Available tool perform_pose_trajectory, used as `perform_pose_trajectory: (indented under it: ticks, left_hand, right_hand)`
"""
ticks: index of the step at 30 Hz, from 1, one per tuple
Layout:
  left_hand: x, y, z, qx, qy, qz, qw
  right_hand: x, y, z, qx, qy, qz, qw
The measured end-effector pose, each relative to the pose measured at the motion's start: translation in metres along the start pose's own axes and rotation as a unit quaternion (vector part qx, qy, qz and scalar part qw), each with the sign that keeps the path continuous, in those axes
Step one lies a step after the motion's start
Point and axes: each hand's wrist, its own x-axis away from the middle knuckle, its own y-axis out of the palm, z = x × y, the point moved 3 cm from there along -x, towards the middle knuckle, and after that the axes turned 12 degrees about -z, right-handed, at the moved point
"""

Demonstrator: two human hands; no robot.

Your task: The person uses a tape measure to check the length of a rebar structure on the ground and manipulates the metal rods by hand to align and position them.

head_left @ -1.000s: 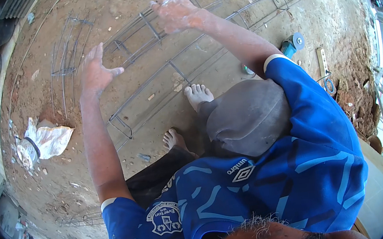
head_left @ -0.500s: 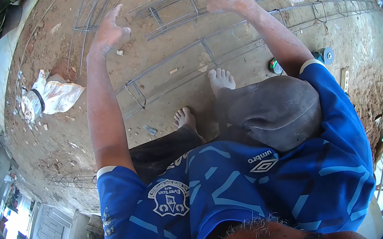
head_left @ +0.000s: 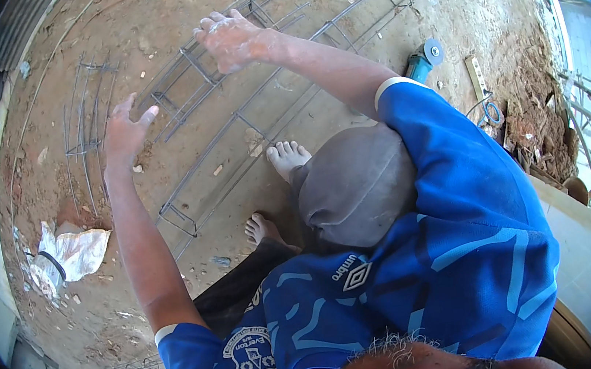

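Note:
My left hand (head_left: 128, 135) reaches out over the ground, thumb and fingers apart, with nothing in it. It is near the left end of a short cage of steel reinforcing bars (head_left: 198, 67). Above that same cage is my right hand (head_left: 232, 43), dusty pale, its fingers stretched out and holding nothing visible; whether it touches the bars I cannot tell. A longer rebar cage (head_left: 252, 126) runs diagonally between the short one and my bare feet. Left of my left hand lies another small set of curved bars with ties (head_left: 83, 150).
A teal angle grinder (head_left: 420, 66) lies right of my knee. Beyond it are a yellowish strip with holes (head_left: 476, 77), a blue ring (head_left: 493, 113) and a dirt mound (head_left: 543, 128). A torn white sack (head_left: 81, 253) lies at left; corrugated sheeting (head_left: 15, 31) stands at far left.
The view has turned right, so the cages slant more and the grinder shows fully. My right hand has shifted leftward in view and closer to my left; both remain empty.

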Motion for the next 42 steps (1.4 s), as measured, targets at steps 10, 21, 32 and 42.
perform_pose_trajectory:
  ticks: [10,21,32,42]
  left_hand:
    - [0.015,0.014,0.049,-0.164,0.039,-0.014,0.985]
    - [0.012,0.012,0.049,-0.126,0.052,-0.017,0.990]
    - [0.015,0.011,0.053,-0.124,0.046,-0.019,0.991]
    - [0.015,0.011,0.052,-0.133,0.049,-0.020,0.990]
  right_hand:
    - [-0.001,0.007,-0.008,0.031,0.036,0.013,0.999]
    - [0.092,-0.001,-0.143,-0.067,-0.380,-0.164,0.908]
    - [0.113,0.002,-0.155,0.016,-0.385,-0.285,0.877]
    - [0.113,0.011,-0.158,0.025,-0.399,-0.289,0.870]
